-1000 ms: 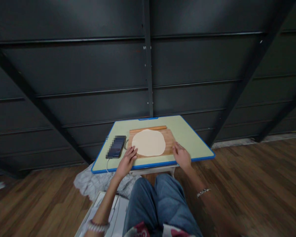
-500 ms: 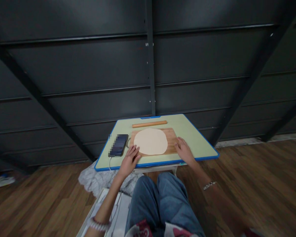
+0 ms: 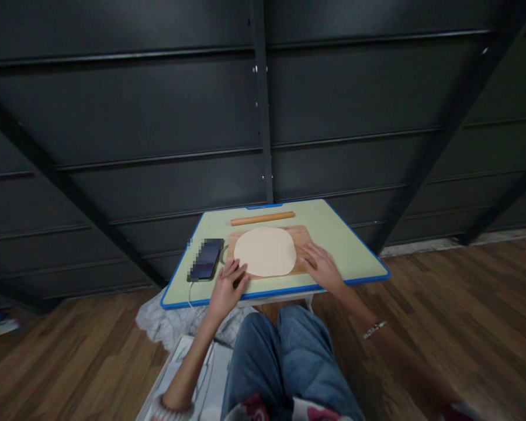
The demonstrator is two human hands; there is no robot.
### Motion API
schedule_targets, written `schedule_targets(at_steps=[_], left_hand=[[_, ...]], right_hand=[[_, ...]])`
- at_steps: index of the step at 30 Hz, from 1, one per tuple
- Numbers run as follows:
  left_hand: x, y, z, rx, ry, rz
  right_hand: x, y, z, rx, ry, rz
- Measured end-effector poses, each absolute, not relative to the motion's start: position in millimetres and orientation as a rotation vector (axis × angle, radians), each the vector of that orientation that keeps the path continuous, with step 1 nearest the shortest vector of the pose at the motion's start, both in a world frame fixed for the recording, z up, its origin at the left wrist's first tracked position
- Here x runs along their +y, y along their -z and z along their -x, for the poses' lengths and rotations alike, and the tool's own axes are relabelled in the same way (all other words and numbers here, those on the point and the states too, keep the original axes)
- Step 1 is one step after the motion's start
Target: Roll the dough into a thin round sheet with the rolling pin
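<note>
A flat, rounded sheet of pale dough [image 3: 265, 251] lies on a wooden cutting board [image 3: 304, 235]. At the near left corner of the board is my left hand [image 3: 228, 285], its fingers apart and the fingertips touching the dough's left edge. My right hand [image 3: 322, 266] rests on the right side of the board, fingers stretched out toward the dough's right edge; whether they touch it I cannot tell. Neither hand grips anything. Behind the board lies a wooden rolling pin [image 3: 262, 218].
The board sits on a pale green table [image 3: 350, 257] with a blue rim. A phone [image 3: 207, 260] with a white cable lies at the left. Grey cloth [image 3: 158, 321] and a white box [image 3: 217, 374] are below left. A dark panelled wall [image 3: 179, 117] stands behind.
My right hand has moved left over the board, closer to the dough. My left hand stays at the dough's near left edge. The view has shifted slightly.
</note>
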State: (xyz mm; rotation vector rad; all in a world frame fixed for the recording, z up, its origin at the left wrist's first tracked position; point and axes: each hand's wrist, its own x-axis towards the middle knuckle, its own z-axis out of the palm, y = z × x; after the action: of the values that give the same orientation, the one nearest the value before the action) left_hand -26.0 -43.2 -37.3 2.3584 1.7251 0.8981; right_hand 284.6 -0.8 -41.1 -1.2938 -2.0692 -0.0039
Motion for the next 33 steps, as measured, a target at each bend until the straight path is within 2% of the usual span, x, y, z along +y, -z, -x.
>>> schedule_targets(at_steps=[4,9,16,20,26,33], left_hand=[[-46.4,27.3,15.3,1.776,-0.784,-2.51],[-38.3,18.8,5.2,1.595,-0.573,-2.63],[-20.3,8.0,-5.2,1.524,-0.38,-2.695],[-8.9,6.6,-10.1,1.461,-0.332,-2.711],[10.6,10.3,-7.8,1.299,-0.461,-2.648],[38.0,-2.8,-6.0,1.19,-0.905,-2.392]], right_hand=[[-10.1,24.9,-275.6,-2.389,0.012,1.021],[-2.5,14.1,-254.0,-2.601,-0.065,0.916],[10.4,21.0,-240.8,-2.534,-0.065,0.841],[14.8,21.1,-237.5,-2.439,-0.055,0.951],[29.6,-5.6,-227.2,-2.308,-0.011,0.999],[47.8,-37.0,-217.9,-2.147,-0.034,0.966]])
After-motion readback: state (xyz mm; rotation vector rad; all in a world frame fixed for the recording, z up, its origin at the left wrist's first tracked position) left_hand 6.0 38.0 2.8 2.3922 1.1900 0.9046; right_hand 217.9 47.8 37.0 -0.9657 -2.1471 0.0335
